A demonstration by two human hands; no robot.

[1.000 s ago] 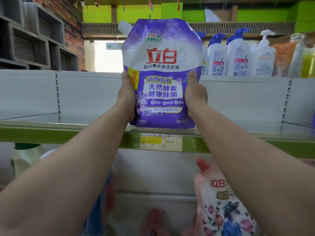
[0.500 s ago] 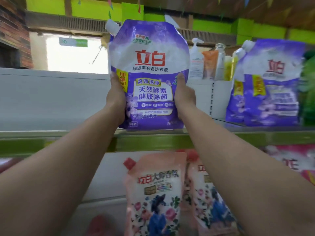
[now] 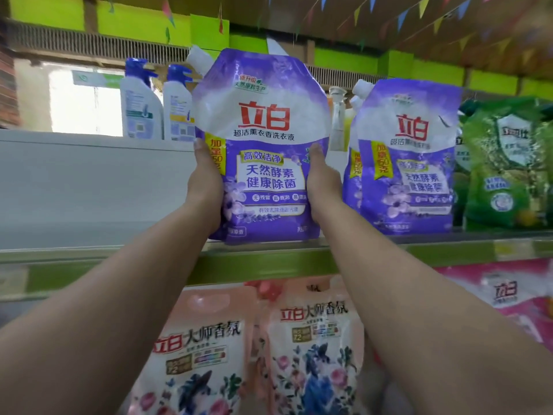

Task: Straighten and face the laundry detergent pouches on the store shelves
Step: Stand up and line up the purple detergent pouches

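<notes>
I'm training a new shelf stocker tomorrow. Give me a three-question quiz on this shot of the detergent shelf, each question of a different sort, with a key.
1. True or false: the held purple pouch has its printed front turned toward the camera.
2. Multiple choice: what stands directly to the right of the shelved purple pouch?
A. a green pouch
B. a white spray bottle
C. a pink floral pouch
3. Fill in: the left hand and right hand each take a grip on one ____ of the held pouch.

Key
1. True.
2. A, the green pouch. The white spray bottles stand at the left; the pink floral pouches sit on the lower shelf.
3. Side.
</notes>
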